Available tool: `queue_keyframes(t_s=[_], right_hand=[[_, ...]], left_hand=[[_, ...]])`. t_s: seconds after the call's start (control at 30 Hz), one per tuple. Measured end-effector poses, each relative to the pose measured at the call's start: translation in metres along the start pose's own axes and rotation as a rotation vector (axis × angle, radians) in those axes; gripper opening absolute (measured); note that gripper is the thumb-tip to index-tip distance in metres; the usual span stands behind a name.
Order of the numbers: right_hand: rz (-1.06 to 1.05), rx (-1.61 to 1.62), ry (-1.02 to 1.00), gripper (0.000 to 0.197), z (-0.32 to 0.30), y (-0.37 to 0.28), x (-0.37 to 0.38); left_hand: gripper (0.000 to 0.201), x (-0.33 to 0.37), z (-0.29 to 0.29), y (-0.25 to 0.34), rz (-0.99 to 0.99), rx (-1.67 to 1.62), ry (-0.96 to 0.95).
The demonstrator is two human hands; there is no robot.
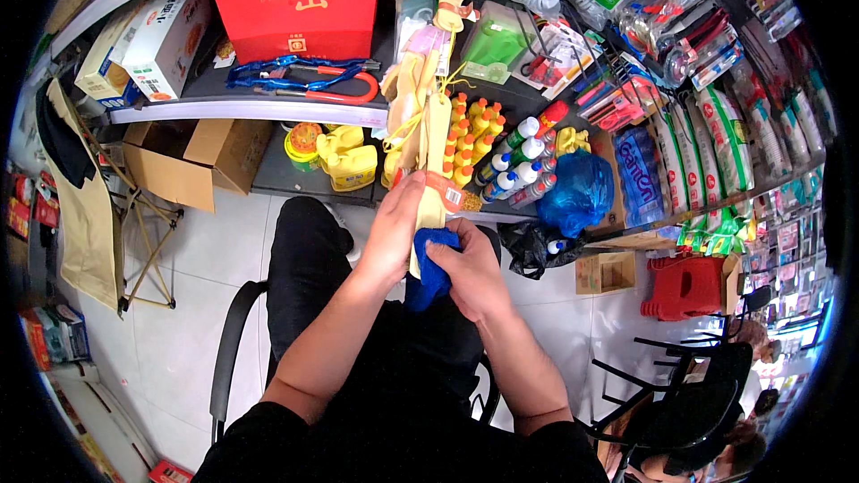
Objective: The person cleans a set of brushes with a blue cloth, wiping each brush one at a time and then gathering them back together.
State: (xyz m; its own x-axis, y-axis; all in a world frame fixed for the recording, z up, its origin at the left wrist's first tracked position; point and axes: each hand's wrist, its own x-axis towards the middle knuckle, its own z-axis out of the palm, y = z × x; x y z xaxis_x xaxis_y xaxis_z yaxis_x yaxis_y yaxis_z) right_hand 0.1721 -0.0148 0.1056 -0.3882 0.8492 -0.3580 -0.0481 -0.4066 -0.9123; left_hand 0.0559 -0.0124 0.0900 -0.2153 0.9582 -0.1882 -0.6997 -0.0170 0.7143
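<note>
My left hand (394, 237) is closed around a pale wooden brush (438, 139), held upright in front of my lap. An orange and white label band crosses it beside my fingers, and short golden bristles (470, 202) stick out to the right of the band. My right hand (472, 273) grips a blue cloth (433, 279), pressed around the lower part of the pale wood. Above my hands, more wooden brushes (452, 13) with yellow cords hang by the shelf edge. Where the held brush ends among them is hard to make out.
Before me, a shelf holds a red box (300, 9), a blue-framed tool (300, 74) and small bottles (465, 134). A cardboard box (201, 156) and a folding chair (85, 206) stand left. A blue bag (577, 190) and red stool (684, 286) are right.
</note>
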Motion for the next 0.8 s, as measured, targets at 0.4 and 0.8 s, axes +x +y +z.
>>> queue_keyframes(t_s=[0.4,0.8], right_hand=[[-0.131,-0.152,0.073,0.044,0.002,-0.015,0.024],[-0.069,-0.037,0.097,0.033,0.003,-0.013,0.017]], left_hand=[[0.033,-0.001,0.007,0.002,-0.068,-0.076,0.028],[0.029,-0.007,0.004,-0.004,0.008,-0.243,0.051]])
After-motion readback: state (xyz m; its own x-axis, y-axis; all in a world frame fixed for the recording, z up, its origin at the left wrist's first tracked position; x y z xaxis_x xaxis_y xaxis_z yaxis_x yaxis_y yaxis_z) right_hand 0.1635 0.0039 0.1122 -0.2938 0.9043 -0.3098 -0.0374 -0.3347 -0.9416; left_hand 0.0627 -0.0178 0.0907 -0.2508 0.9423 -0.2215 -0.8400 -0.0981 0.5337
